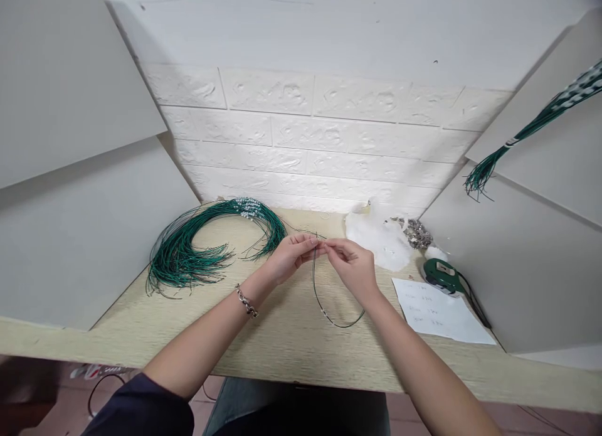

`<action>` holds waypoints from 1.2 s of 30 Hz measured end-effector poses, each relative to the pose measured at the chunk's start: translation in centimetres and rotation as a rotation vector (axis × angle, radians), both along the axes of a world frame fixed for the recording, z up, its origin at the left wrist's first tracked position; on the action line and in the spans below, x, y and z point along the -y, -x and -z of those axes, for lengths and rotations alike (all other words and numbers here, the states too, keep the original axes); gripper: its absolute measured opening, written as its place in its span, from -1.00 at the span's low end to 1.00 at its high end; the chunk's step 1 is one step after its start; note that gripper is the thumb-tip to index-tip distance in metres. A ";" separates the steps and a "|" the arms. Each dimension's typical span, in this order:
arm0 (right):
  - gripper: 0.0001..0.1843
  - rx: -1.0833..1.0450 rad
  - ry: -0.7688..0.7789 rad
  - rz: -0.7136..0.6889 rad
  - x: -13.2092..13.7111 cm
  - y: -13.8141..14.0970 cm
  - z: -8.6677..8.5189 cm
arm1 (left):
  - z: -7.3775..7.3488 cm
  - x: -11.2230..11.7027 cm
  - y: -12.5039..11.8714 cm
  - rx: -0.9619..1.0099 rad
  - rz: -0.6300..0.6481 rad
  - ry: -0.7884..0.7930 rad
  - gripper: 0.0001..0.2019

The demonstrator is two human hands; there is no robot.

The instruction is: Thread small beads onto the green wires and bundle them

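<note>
My left hand [297,255] and my right hand [350,263] meet above the middle of the table, fingertips pinched close together. Between them they grip a thin dark green cord [316,292], which hangs down in a loop with a few small pale beads near its bottom. A short cord end sticks up above the fingers. Exactly how the ends cross is hidden by the fingertips. Left of my left hand lies a large curved bundle of green cords [183,260] with whitish beads grouped at its top.
Behind my right hand lie a white sheet of padding [376,238] and a heap of small metal pieces [417,234]. A green tape measure [442,276] touches a handwritten paper [437,313]. Another cord bundle [531,132] hangs at upper right. Grey panels [94,235] flank the table.
</note>
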State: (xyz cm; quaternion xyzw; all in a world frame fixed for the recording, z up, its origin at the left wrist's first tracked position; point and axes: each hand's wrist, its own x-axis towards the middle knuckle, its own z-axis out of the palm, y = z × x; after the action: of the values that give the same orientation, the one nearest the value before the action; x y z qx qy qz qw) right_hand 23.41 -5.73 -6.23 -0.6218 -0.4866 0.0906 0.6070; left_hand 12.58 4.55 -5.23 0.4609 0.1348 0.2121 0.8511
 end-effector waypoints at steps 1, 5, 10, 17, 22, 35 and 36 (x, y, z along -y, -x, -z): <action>-0.83 0.024 -0.015 0.007 0.0 0.1 0.0 | -0.1 0.1 0.0 -0.003 0.003 -0.006 -0.81; -0.84 0.072 -0.046 0.017 0.2 0.2 -0.1 | -0.3 0.3 0.1 -0.007 0.014 -0.013 -0.82; -0.82 0.071 0.000 0.022 0.3 0.3 -0.3 | 0.0 0.5 0.0 -0.008 0.059 -0.044 -0.82; -0.84 0.158 -0.033 0.037 0.3 0.1 -0.5 | 0.0 0.5 -0.1 -0.007 0.010 -0.016 -0.82; -0.82 0.085 0.009 0.070 0.2 -0.3 -0.1 | -0.1 0.5 0.0 -0.006 0.011 0.005 -0.83; -0.83 -0.129 -0.009 -0.078 -0.2 -0.7 0.5 | 0.7 -0.1 -0.3 -0.178 0.055 -0.309 -0.72; -0.82 -0.184 -0.009 -0.097 -0.2 -0.7 0.4 | 0.6 -0.1 -0.3 -0.197 0.043 -0.331 -0.71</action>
State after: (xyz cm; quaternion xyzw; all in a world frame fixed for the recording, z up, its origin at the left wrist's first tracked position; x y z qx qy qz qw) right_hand 24.12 -5.54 -6.67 -0.5836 -0.4587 0.1745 0.6470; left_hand 12.89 4.61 -5.87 0.6158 0.1711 0.1668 0.7508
